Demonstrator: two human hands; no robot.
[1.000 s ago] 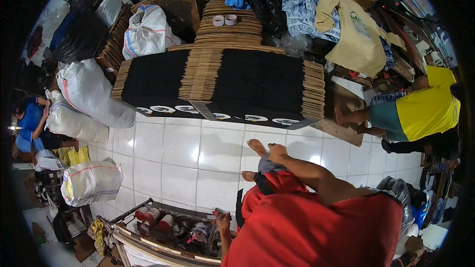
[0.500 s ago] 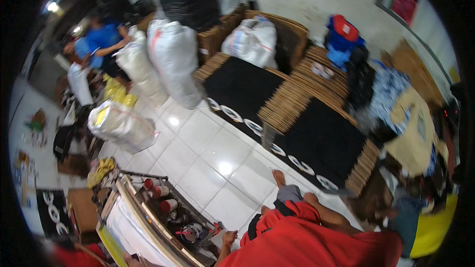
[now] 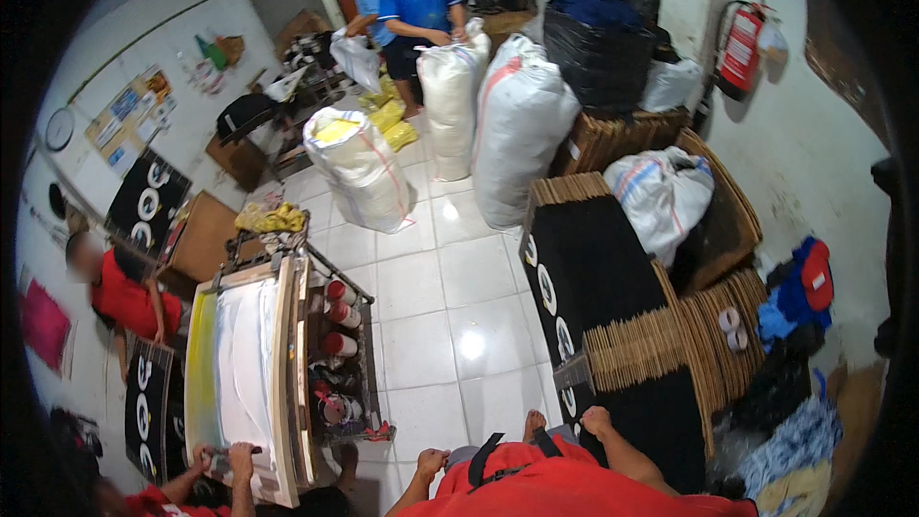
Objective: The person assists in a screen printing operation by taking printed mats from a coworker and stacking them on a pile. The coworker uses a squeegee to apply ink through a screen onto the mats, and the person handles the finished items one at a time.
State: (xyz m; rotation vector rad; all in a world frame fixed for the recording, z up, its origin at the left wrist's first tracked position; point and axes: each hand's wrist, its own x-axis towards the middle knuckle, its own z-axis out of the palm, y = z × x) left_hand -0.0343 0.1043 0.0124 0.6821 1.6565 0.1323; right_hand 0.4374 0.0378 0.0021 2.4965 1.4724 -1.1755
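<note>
My left hand hangs low in front of me, its fingers curled in with nothing seen in them. My right hand is closed in a loose fist beside the stack of boards, near the black fabric spread over it; no held thing shows there either. Black fabric panels with white round prints lie along the near side of this stack. My bare foot stands on the white tile floor between my hands.
To the left stands a printing frame on a rack with red-and-white cans; a co-worker's hands grip a tool there. Another person is beyond it. White sacks and two people are at the back. A fire extinguisher hangs on the wall.
My view has turned left, bringing the printing frame and its co-workers fully into sight. My right hand has come into view beside the stacked boards; my left hand stays low.
</note>
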